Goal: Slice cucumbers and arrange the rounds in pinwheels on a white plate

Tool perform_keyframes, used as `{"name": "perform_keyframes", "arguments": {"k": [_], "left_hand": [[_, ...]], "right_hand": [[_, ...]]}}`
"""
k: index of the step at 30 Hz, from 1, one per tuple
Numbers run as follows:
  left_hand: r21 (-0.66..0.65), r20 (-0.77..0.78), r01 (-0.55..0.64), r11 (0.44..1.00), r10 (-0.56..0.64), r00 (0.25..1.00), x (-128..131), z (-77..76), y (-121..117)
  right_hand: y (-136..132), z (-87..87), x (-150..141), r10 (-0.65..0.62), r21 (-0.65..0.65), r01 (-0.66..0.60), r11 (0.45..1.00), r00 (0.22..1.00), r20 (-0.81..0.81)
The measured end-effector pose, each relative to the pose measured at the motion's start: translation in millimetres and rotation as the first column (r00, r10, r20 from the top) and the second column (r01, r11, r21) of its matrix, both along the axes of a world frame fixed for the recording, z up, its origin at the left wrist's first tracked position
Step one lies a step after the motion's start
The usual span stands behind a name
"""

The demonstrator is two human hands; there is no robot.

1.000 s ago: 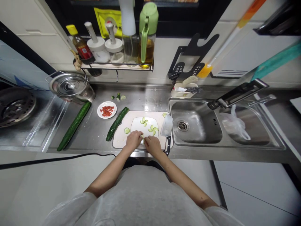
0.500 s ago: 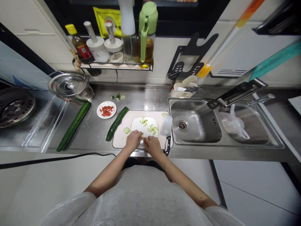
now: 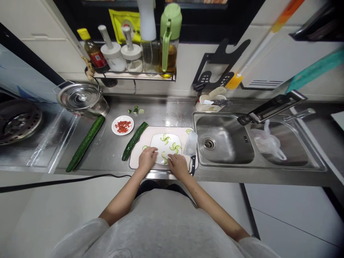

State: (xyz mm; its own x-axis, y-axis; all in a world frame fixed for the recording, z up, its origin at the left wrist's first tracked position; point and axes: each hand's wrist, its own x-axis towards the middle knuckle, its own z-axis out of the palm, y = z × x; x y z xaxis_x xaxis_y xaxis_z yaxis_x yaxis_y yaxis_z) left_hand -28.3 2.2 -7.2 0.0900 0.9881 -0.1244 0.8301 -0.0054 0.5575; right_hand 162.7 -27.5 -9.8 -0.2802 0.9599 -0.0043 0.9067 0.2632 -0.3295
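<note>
Curved green slices on a smooth white plate [image 3: 157, 143]
Pale slices [image 3: 165, 157] lie between the hands; left hand [image 3: 147, 158] loosely curled, seemingly empty; right hand [image 3: 178, 166] has fingertips by the slices, its grip unclear; bumpy cucumber [image 3: 134, 141] beside.

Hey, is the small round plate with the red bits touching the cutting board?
Apart. The head view shows bare steel counter beside the round plate, separating it from the cutting board.

Gap btwn sink [image 3: 224, 139] & board [image 3: 139, 143] blocked by cleaver [image 3: 191, 142].
</note>
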Motion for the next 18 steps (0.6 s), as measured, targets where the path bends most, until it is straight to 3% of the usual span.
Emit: {"name": "perform_keyframes", "arguments": {"k": [3,6,18], "left_hand": [[-0.008,-0.058,-0.194,0.981,0.193,0.979,-20.3,-3.0,3.4],[-0.027,-0.159,-0.285,0.958,0.278,0.947,-32.8,-7.2,7.5],[0.022,-0.218,-0.257,0.966,0.256,0.942,-38.3,-16.8,5.9]], "right_hand": [[2.5,3.8,11.4,-0.068,0.008,0.069,0.998,0.995,-0.07],[5.2,8.1,17.6,-0.108,-0.003,0.109,0.994,0.988,-0.108],[6.0,8.1,10.9,-0.075,-0.081,0.063,0.995,0.985,-0.157]]}}
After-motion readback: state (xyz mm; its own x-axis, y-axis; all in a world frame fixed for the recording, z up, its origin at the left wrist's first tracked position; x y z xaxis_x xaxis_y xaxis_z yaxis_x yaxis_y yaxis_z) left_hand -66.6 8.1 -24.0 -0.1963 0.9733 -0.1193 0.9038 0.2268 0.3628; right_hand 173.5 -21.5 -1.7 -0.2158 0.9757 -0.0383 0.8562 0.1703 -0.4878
